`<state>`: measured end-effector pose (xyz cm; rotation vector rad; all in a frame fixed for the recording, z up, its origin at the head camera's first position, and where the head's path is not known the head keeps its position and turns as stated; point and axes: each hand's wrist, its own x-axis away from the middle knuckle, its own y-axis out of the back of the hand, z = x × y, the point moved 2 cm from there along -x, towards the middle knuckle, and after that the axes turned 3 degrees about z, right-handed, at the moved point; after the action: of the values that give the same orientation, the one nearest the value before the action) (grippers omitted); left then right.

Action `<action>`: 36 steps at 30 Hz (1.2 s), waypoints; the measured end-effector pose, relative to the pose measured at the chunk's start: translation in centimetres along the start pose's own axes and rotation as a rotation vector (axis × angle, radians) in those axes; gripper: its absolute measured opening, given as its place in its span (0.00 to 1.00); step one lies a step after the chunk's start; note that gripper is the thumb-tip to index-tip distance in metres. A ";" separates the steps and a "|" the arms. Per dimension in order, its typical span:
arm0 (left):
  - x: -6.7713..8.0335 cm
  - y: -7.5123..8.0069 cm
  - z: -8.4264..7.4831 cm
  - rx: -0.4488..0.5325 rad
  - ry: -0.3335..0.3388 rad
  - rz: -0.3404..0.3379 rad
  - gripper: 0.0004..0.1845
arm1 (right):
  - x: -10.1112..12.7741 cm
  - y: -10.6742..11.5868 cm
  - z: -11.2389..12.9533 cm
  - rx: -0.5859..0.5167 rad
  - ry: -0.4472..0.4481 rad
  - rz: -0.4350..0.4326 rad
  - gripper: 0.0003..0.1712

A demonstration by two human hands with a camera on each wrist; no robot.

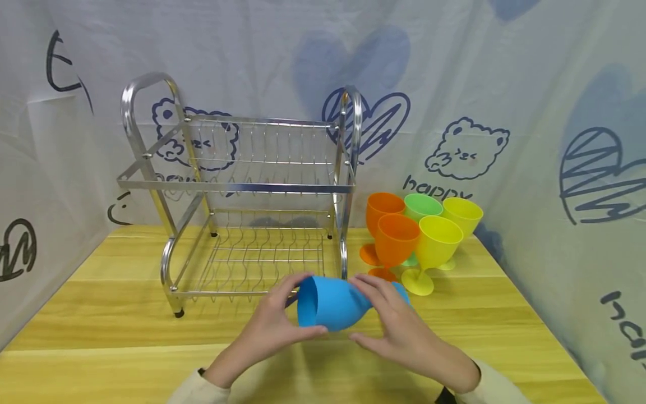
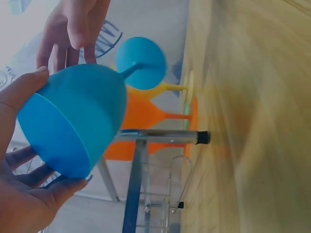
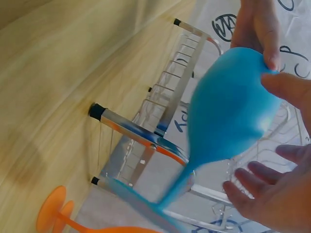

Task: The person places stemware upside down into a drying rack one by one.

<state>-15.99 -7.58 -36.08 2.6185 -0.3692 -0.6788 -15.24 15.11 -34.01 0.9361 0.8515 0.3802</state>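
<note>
You held a blue goblet (image 1: pixel 330 306) on its side between both hands, just above the wooden table (image 1: pixel 101 314), directly in front of a two-tier metal dish rack (image 1: pixel 242 207). Your left hand (image 1: pixel 270 325) cupped the open rim end, thumb and fingers curled around the bowl, the mouth of the goblet facing left toward that palm. Your right hand (image 1: pixel 398 331) wrapped the narrower end of the bowl from the right, thumb below and fingers spread over the top, its grip curved around the plastic rather than flat. In the left wrist view, the goblet's round foot pointed away from your left hand, with its stem leading back to the bowl that your fingertips (image 2: pixel 63 187) pressed from beneath. In the right wrist view, the bowl was blurred, with your right hand's fingers (image 3: pixel 257 182) loosely curled near its lower side; whether all of them touched the goblet could not be told there. Both tiers of the rack were bare wire, and its near right leg stood just behind the goblet. To the right of the rack, well apart from your hands, five goblets stood upright in a tight cluster: two orange goblets (image 1: pixel 391 238), one green goblet (image 1: pixel 423 206) at the back, and two yellow goblets (image 1: pixel 444 238). A printed white curtain (image 1: pixel 504 84) hung behind the table.
</note>
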 end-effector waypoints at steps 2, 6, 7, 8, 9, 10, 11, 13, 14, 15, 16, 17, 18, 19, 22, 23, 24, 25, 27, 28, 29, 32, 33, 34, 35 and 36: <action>0.0 0.4 -0.1 0.033 0.000 -0.055 0.44 | 0.1 0.4 0.1 -0.018 0.060 -0.081 0.44; -0.2 1.2 -0.4 0.122 -0.014 -0.145 0.44 | 0.2 1.0 0.5 -0.104 0.156 -0.205 0.33; -0.2 1.4 -0.5 0.149 -0.015 -0.161 0.44 | 0.2 1.1 0.6 -0.126 0.167 -0.228 0.31; -0.3 1.6 -0.6 0.178 -0.014 -0.172 0.43 | 0.2 1.1 0.7 -0.144 0.175 -0.250 0.31; -0.3 1.7 -0.7 0.216 -0.012 -0.179 0.43 | 0.3 1.1 0.8 -0.159 0.171 -0.264 0.30; -0.3 1.8 -0.8 0.259 -0.005 -0.186 0.43 | 0.3 1.1 0.8 -0.169 0.167 -0.279 0.29; -0.3 1.9 -0.9 0.304 0.004 -0.191 0.42 | 0.4 1.1 0.9 -0.176 0.165 -0.293 0.29; -0.1 2.0 -1.2 0.393 0.030 -0.200 0.41 | 0.4 1.1 0.9 -0.190 0.152 -0.315 0.28; -0.1 2.1 -1.3 0.435 0.041 -0.208 0.40 | 0.4 1.1 0.8 -0.200 0.136 -0.321 0.28; 0.0 2.0 -1.4 0.478 0.049 -0.213 0.40 | 0.3 1.1 0.7 -0.216 0.121 -0.326 0.27; 0.0 2.0 -1.4 0.519 0.057 -0.218 0.39 | 0.3 1.2 0.7 -0.239 0.101 -0.327 0.27; 0.0 1.9 -1.5 0.559 0.065 -0.222 0.39 | 0.2 1.2 0.5 -0.263 0.072 -0.323 0.28; 0.0 1.9 -1.6 0.602 0.072 -0.223 0.40 | 0.1 1.2 0.4 -0.304 0.028 -0.310 0.30; 0.0 1.7 -1.6 0.647 0.078 -0.222 0.40 | 0.0 1.2 0.3 -0.365 -0.017 -0.289 0.32; 0.0 1.3 -1.7 0.763 0.108 -0.214 0.40 | -0.5 1.2 0.1 -0.598 -0.157 -0.211 0.38; 0.0 1.2 -1.8 0.797 0.122 -0.211 0.41 | -0.6 1.1 0.1 -0.684 -0.206 -0.184 0.38; 0.0 1.1 -1.8 0.825 0.134 -0.206 0.41 | -0.8 1.1 0.1 -0.773 -0.252 -0.162 0.38; -0.1 1.0 -1.8 0.844 0.145 -0.203 0.41 | -1.1 1.0 0.1 -0.850 -0.283 -0.145 0.38; -0.1 0.8 -1.9 0.868 0.165 -0.199 0.42 | -1.5 0.9 0.1 -0.956 -0.326 -0.124 0.38; -0.2 0.8 -1.9 0.876 0.172 -0.198 0.42 | -1.7 0.8 0.2 -0.997 -0.342 -0.120 0.39; -0.2 0.7 -1.9 0.884 0.175 -0.195 0.43 | -1.9 0.7 0.2 -1.026 -0.354 -0.120 0.39; -0.3 0.6 -1.8 0.895 0.183 -0.184 0.43 | -2.4 0.5 0.4 -1.075 -0.375 -0.129 0.41; -0.3 0.6 -1.7 0.895 0.184 -0.179 0.44 | -2.5 0.5 0.4 -1.086 -0.378 -0.135 0.42; -0.3 0.6 -1.7 0.894 0.185 -0.175 0.44 | -2.6 0.5 0.5 -1.095 -0.381 -0.143 0.42; -0.3 0.5 -1.7 0.893 0.185 -0.170 0.45 | -2.7 0.4 0.5 -1.104 -0.381 -0.151 0.43; -0.3 0.5 -1.7 0.891 0.186 -0.165 0.45 | -2.8 0.4 0.4 -1.111 -0.374 -0.161 0.43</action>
<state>-15.51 -7.37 -34.40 3.5535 -0.4806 -0.3442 -16.64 13.35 -32.18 -0.1039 0.2626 0.4393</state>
